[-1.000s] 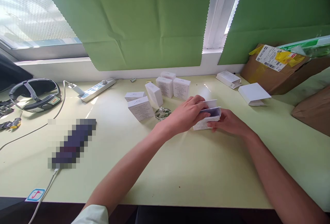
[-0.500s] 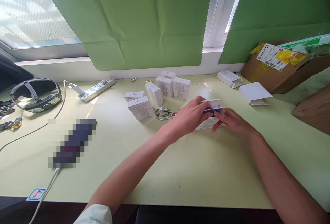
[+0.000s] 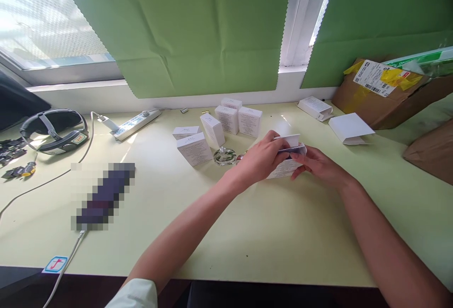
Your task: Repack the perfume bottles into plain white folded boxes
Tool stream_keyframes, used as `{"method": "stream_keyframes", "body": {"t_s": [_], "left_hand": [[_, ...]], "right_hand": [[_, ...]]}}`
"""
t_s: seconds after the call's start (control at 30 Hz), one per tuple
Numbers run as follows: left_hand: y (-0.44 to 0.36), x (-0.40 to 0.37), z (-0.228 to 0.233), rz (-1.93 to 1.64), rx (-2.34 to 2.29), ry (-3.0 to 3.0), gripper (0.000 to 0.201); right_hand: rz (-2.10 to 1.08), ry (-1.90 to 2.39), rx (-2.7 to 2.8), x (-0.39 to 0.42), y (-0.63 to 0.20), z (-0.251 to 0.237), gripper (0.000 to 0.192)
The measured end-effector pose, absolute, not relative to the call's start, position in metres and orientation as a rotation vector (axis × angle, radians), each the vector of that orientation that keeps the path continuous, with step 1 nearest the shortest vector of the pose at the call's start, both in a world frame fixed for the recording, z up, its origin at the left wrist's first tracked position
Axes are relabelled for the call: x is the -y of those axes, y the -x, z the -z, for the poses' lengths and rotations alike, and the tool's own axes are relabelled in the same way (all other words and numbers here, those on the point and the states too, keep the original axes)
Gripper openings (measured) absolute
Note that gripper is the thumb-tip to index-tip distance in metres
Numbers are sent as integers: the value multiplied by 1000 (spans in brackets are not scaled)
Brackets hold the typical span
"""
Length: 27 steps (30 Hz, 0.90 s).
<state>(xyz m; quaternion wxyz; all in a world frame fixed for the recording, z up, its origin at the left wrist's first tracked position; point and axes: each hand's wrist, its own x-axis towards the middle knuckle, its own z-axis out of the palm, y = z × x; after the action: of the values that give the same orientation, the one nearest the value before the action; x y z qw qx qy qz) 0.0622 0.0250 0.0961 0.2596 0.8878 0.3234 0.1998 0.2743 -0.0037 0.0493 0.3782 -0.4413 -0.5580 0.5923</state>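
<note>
Counted on the counter (image 3: 219, 232): six upright white boxes (image 3: 194, 150), one half-covered white box (image 3: 281, 171) between one left hand (image 3: 262, 158) and one right hand (image 3: 321, 166), plus two white cartons (image 3: 348, 126) farther right, making nine in all. Also one glass piece (image 3: 225, 157) in full view, one power strip (image 3: 136, 126), one headband device (image 3: 63, 143), one paper tag (image 3: 55, 264), two brown cardboard boxes (image 3: 366, 109) and two green blinds (image 3: 205, 29).

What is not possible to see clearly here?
In the head view:
Inside the held box: hidden by flaps and the left hand.
Print on other white boxes: too small to read.
Dark object: blurred by pixel blocks.
Lower brown carton: cut off by the right edge.
</note>
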Motion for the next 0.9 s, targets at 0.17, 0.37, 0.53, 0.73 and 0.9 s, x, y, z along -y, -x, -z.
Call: {"method": "stream_keyframes", "body": {"t_s": [0.17, 0.37, 0.53, 0.73, 0.9], "left_hand": [[-56, -29, -102, -656, -854, -2440, 27], [-53, -34, -101, -715, -968, -2388, 25], [-56, -31, -100, -721, -1076, -2343, 24], [-43, -33, -113, -508, -954, -2120, 35], [-24, -40, -124, -277, -844, -1897, 51]], "right_hand": [[-1533, 1107, 1389, 2, -279, -45, 37], [-1601, 991, 1346, -2, -281, -40, 49], [-1625, 1004, 1310, 0, -279, -41, 36], [-1652, 1033, 1270, 3, -276, -46, 29], [-1594, 1035, 1267, 2, -277, -48, 25]]}}
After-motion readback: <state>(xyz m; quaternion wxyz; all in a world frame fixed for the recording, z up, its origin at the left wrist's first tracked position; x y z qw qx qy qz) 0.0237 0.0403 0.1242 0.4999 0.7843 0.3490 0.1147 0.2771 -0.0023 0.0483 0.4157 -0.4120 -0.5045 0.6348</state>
